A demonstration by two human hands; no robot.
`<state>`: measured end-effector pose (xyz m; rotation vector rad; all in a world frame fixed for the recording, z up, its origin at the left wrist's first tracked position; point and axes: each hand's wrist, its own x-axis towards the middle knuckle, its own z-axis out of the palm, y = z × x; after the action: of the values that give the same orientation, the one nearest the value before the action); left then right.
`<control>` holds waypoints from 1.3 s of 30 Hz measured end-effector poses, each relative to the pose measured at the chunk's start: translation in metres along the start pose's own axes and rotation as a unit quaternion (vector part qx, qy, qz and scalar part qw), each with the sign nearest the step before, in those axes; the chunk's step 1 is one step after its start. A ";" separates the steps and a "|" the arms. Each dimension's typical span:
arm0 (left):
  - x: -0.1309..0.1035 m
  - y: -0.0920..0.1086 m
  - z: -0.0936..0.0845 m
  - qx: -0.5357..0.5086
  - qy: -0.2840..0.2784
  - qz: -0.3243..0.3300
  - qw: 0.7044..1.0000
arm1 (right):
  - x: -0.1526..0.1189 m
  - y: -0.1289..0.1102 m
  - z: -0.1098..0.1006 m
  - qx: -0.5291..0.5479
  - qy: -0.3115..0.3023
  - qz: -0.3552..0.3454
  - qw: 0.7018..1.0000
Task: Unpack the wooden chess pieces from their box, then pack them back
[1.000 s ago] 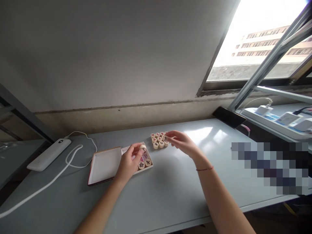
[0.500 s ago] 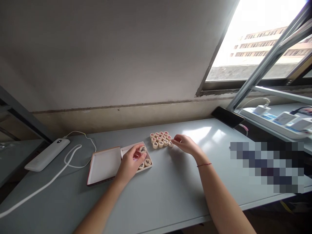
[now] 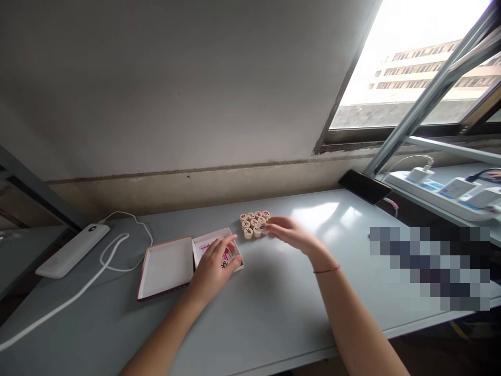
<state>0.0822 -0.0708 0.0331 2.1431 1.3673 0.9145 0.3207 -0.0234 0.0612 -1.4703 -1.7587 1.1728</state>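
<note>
My left hand (image 3: 216,265) hovers over the white open box (image 3: 224,233), thumb and fingers apart, with nothing seen between them. Part of a round piece with a black character (image 3: 224,265) shows in the box beneath the fingers, along with pink and white printing. To the right, several pale round pieces (image 3: 254,223) with red or black characters stand in close rows. My right hand (image 3: 291,234) is at the right end of these rows, its thumb and fingers pinched on a round piece (image 3: 262,226) over the nearer rows.
The box's white-lined lid (image 3: 166,266) lies at its left. Farther left are a white power bank (image 3: 76,250) and a white cable (image 3: 78,295). A dark tablet-like object (image 3: 364,187) leans at the back right, near a power strip (image 3: 434,193).
The black-marked piece formerly in my left hand is no longer seen there, and those fingers have spread. My right hand has moved slightly left, over the rows.
</note>
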 end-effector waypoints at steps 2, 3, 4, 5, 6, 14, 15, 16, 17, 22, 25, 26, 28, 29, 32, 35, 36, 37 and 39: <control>0.000 0.001 -0.002 0.003 -0.003 0.003 1.000 | 0.002 0.014 -0.016 -0.057 0.058 0.061 0.995; 0.001 0.002 -0.003 0.003 -0.004 0.006 1.000 | 0.003 0.020 -0.022 -0.078 0.068 0.086 0.991; 0.001 0.002 -0.003 0.004 -0.004 0.009 1.000 | 0.004 0.026 -0.026 -0.092 0.068 0.105 0.988; 0.001 0.002 -0.003 0.005 -0.004 0.012 1.000 | 0.005 0.032 -0.028 -0.101 0.063 0.117 0.986; 0.001 0.002 -0.003 0.007 -0.004 0.016 1.000 | 0.007 0.036 -0.028 -0.106 0.058 0.123 0.985; 0.001 0.001 -0.003 0.014 0.002 0.024 1.000 | 0.011 0.046 -0.022 -0.161 0.044 0.117 0.979; 0.002 0.002 -0.004 0.014 0.004 0.023 1.000 | 0.009 0.045 -0.021 -0.173 0.040 0.117 0.977; 0.002 0.002 -0.004 0.014 0.005 0.022 1.000 | 0.008 0.043 -0.021 -0.188 0.037 0.116 0.975; 0.002 0.002 -0.004 0.015 0.005 0.022 1.000 | 0.008 0.042 -0.020 -0.204 0.036 0.114 0.972; 0.002 0.001 -0.004 0.018 0.004 0.023 1.000 | 0.009 0.038 -0.013 -0.272 0.056 0.089 0.957; 0.002 -0.001 -0.005 0.021 0.004 0.027 0.999 | 0.011 0.037 -0.011 -0.280 0.065 0.074 0.955; 0.002 -0.001 -0.005 0.022 0.004 0.028 0.999 | 0.011 0.037 -0.010 -0.282 0.068 0.072 0.954; 0.002 -0.001 -0.005 0.023 0.004 0.026 0.999 | 0.011 0.037 -0.010 -0.290 0.071 0.071 0.952; 0.002 -0.001 -0.005 0.023 0.004 0.026 0.999 | 0.011 0.038 -0.010 -0.293 0.071 0.071 0.951; 0.001 -0.001 -0.004 0.028 0.002 0.026 0.999 | 0.009 0.038 -0.012 -0.289 0.066 0.071 0.952; 0.004 -0.003 -0.009 0.040 0.000 0.032 0.999 | 0.006 0.032 -0.015 -0.267 0.074 0.057 0.959; 0.005 -0.004 -0.013 0.045 -0.003 0.033 0.998 | 0.006 0.029 -0.015 -0.255 0.081 0.042 0.963; 0.008 -0.006 -0.019 0.051 -0.009 0.031 0.998 | 0.005 0.024 -0.012 -0.236 0.084 0.021 0.968; 0.014 -0.011 -0.035 0.066 -0.034 0.012 0.997 | 0.005 0.013 -0.002 -0.181 0.068 -0.039 0.980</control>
<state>0.0535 -0.0533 0.0535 2.2728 1.4063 0.7718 0.3276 -0.0181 0.0497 -1.6250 -1.9869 0.7181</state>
